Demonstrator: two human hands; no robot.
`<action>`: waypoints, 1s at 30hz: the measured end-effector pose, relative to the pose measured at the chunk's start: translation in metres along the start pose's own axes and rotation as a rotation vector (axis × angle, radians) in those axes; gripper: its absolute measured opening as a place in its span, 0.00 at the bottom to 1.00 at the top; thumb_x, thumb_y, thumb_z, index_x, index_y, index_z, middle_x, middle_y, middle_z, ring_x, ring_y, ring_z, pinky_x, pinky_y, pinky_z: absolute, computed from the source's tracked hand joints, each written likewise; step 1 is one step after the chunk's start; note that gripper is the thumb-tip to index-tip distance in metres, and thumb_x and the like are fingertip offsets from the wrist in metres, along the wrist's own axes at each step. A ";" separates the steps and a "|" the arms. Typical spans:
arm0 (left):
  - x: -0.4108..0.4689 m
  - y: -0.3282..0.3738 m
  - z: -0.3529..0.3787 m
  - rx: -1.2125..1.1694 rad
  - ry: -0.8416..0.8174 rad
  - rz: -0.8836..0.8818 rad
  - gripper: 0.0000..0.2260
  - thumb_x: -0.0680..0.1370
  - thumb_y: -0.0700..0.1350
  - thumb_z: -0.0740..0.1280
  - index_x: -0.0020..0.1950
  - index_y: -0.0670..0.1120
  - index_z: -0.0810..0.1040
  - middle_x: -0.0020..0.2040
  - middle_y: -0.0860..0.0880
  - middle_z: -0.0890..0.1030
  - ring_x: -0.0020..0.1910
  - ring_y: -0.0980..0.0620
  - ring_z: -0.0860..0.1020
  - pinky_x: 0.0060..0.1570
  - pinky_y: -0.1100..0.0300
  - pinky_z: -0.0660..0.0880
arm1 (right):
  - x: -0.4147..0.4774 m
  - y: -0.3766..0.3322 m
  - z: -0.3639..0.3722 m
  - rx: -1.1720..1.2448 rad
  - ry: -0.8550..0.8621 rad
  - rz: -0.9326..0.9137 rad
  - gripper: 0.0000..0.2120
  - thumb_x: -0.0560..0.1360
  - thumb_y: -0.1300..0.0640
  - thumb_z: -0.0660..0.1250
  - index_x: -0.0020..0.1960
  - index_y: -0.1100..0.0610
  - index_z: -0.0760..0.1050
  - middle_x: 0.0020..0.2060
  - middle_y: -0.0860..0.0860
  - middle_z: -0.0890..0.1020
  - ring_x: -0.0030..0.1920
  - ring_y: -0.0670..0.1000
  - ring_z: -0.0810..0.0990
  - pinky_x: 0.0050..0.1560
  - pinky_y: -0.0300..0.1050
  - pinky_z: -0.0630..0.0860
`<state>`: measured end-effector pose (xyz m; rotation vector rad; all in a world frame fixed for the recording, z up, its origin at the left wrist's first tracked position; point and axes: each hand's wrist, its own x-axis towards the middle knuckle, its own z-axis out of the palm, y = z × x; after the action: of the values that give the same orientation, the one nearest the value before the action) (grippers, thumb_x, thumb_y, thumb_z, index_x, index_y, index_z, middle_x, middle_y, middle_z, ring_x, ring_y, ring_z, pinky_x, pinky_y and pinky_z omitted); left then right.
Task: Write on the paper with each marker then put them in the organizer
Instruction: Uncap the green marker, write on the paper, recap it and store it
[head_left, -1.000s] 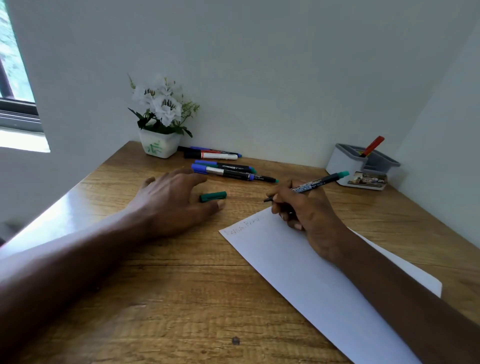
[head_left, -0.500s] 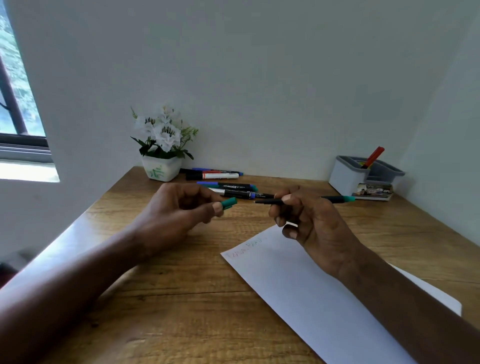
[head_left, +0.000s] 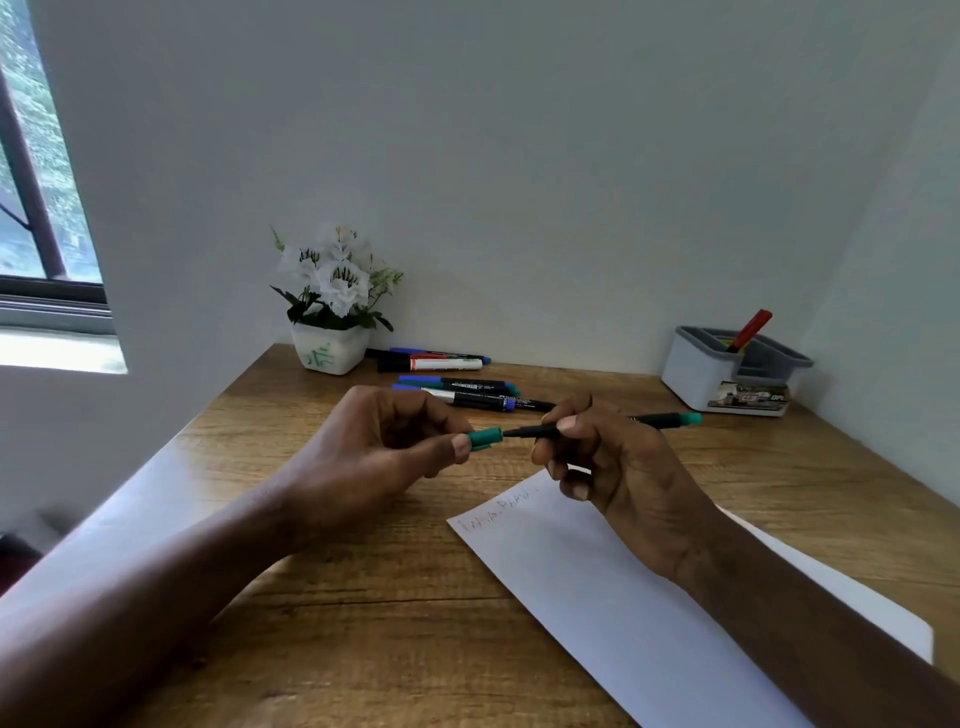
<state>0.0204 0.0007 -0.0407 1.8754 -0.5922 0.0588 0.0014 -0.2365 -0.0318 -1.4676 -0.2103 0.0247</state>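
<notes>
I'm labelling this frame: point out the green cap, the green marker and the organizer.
green cap (head_left: 485, 438), head view, middle of its side
green marker (head_left: 657, 420), head view, barrel past the knuckles
organizer (head_left: 693, 369), head view, white front wall

single head-worn view, wide-angle, looking forward and down, close over the desk (head_left: 363, 597)

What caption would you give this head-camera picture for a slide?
Left hand holds the green cap at the tip of the green marker gripped by the right hand, over the desk.
</notes>
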 end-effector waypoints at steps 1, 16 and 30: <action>0.000 0.000 0.000 -0.009 0.003 -0.001 0.04 0.76 0.45 0.73 0.51 0.48 0.86 0.47 0.46 0.86 0.47 0.46 0.82 0.48 0.49 0.80 | 0.000 0.000 0.000 -0.003 0.003 -0.003 0.06 0.68 0.55 0.66 0.38 0.53 0.82 0.36 0.57 0.85 0.35 0.49 0.78 0.30 0.39 0.71; -0.002 0.003 0.009 -0.083 -0.091 -0.055 0.04 0.75 0.45 0.75 0.49 0.46 0.86 0.46 0.49 0.86 0.45 0.50 0.82 0.43 0.60 0.77 | -0.004 0.001 0.010 -0.088 -0.083 -0.001 0.05 0.74 0.56 0.72 0.39 0.53 0.81 0.31 0.55 0.82 0.30 0.50 0.74 0.28 0.39 0.70; -0.002 0.003 0.007 -0.100 -0.065 -0.106 0.06 0.72 0.45 0.77 0.47 0.46 0.87 0.47 0.43 0.87 0.52 0.37 0.82 0.55 0.35 0.77 | -0.007 0.010 0.012 -0.084 -0.092 -0.031 0.05 0.70 0.55 0.74 0.36 0.53 0.81 0.33 0.57 0.84 0.32 0.51 0.74 0.30 0.39 0.71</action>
<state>0.0155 -0.0058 -0.0417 1.8139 -0.5293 -0.0996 -0.0058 -0.2246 -0.0415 -1.5477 -0.3117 0.0587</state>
